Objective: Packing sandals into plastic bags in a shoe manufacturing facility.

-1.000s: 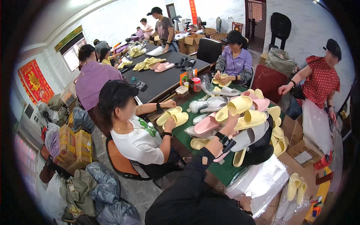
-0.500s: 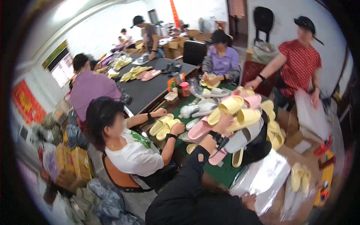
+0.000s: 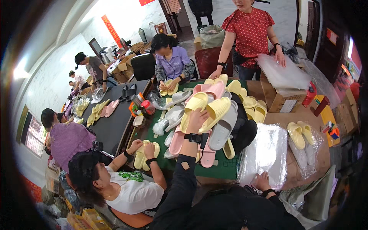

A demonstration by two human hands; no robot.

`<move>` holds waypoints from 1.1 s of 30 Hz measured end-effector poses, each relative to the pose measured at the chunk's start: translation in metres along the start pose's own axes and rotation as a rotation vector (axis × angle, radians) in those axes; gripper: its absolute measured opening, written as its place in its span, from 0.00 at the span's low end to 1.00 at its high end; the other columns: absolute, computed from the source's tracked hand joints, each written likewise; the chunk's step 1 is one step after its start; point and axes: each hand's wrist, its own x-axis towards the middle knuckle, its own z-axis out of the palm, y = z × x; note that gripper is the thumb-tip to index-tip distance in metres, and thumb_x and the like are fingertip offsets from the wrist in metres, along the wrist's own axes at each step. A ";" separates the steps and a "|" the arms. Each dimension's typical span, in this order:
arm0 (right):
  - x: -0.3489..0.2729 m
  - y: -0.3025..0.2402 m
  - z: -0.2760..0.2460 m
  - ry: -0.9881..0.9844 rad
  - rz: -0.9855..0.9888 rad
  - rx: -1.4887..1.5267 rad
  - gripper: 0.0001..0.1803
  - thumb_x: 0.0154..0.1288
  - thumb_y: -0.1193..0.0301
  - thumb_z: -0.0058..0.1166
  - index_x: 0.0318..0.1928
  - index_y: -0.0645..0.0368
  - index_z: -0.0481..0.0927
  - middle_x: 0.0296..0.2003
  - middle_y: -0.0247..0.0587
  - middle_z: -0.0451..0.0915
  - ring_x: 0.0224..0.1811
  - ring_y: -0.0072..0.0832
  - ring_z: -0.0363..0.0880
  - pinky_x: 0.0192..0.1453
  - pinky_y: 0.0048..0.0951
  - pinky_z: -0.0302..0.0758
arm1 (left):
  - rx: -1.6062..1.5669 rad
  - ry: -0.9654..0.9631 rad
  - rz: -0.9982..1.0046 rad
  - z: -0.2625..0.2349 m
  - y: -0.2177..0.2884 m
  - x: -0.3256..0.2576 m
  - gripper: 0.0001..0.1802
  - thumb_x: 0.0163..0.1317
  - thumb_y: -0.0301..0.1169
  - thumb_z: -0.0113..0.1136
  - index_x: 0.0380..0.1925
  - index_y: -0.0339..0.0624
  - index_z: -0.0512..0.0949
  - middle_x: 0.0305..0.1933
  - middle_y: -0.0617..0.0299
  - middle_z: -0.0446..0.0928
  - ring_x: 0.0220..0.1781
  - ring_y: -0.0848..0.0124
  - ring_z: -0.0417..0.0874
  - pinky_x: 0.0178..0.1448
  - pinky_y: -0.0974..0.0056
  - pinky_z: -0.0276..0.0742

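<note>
On a pile of slippers at the middle of the table, my left hand [image 3: 197, 121] is closed on a pair of yellow slippers [image 3: 217, 111]; part of its grip is hidden between them. Right below the pair lie a grey slipper [image 3: 224, 132] and a pink slipper [image 3: 177, 141]. My right hand [image 3: 262, 181] lies with fingers stretched on the near edge of a stack of clear plastic bags [image 3: 264, 147]. A black bag or cloth [image 3: 245, 132] sits between the pile and the bags.
A yellow pair [image 3: 296, 136] rests on clear wrap at the right. Across the table a person in red [image 3: 253, 42] stands by a cardboard box [image 3: 285, 100]. At my left a seated person in white [image 3: 134, 191] handles yellow slippers [image 3: 147, 155]. Jars [image 3: 148, 107] stand near the green mat [image 3: 226, 168].
My view has swung to the right, so the scene sits further left. The left hand stays at the yellow slippers, and my right hand stays on the bags, now more plainly visible.
</note>
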 end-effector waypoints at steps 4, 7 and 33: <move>-0.010 -0.014 -0.014 0.006 -0.008 0.002 0.35 0.51 0.59 0.49 0.60 0.51 0.55 0.60 0.70 0.42 0.64 0.61 0.34 0.64 0.53 0.41 | -0.024 -0.044 -0.135 0.003 -0.008 0.008 0.17 0.61 0.33 0.41 0.45 0.33 0.59 0.44 0.48 0.65 0.45 0.56 0.69 0.51 0.56 0.67; -0.015 -0.019 -0.018 0.015 -0.009 0.021 0.33 0.52 0.59 0.46 0.59 0.51 0.57 0.59 0.70 0.43 0.63 0.62 0.36 0.64 0.54 0.40 | -0.092 -0.219 -0.085 -0.014 -0.018 0.022 0.17 0.61 0.33 0.40 0.47 0.34 0.58 0.51 0.46 0.60 0.53 0.52 0.63 0.57 0.52 0.61; 0.015 -0.013 -0.011 0.071 -0.131 0.060 0.27 0.49 0.57 0.44 0.51 0.54 0.68 0.50 0.70 0.61 0.55 0.63 0.55 0.52 0.61 0.57 | -0.344 -0.440 -0.785 0.151 -0.142 -0.136 0.23 0.62 0.39 0.38 0.48 0.30 0.63 0.51 0.50 0.68 0.52 0.60 0.67 0.58 0.58 0.59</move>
